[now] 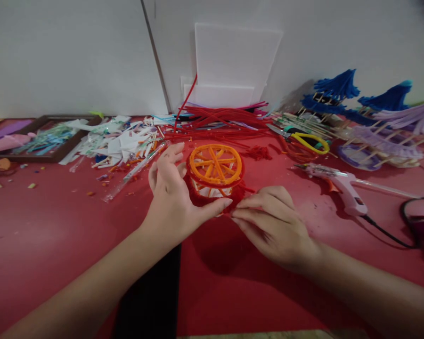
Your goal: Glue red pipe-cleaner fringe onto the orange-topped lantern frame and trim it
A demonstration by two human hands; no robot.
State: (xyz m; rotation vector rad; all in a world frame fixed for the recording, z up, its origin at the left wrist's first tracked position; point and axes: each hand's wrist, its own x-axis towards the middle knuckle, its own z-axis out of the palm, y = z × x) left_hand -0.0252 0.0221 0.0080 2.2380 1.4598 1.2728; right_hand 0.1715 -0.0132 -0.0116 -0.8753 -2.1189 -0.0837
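A small round model made of pipe cleaners [215, 162] stands in front of me, with an orange spoked wheel on top, a red fuzzy rim and a red lower ring. My left hand [175, 193] steadies it from the left, its thumb lying along the front of the lower ring. At the front right of that ring, my right hand [275, 221] pinches what looks like the end of a red pipe cleaner [238, 195]. The fingertips cover most of that piece.
A pink hot glue gun [339, 186] lies to the right, scissors [298, 136] behind it. Blue and lilac models [334, 92] stand back right. Red pipe cleaners [219, 120] are heaped at the back, paper scraps [127, 141] and a brown tray [61, 153] at left.
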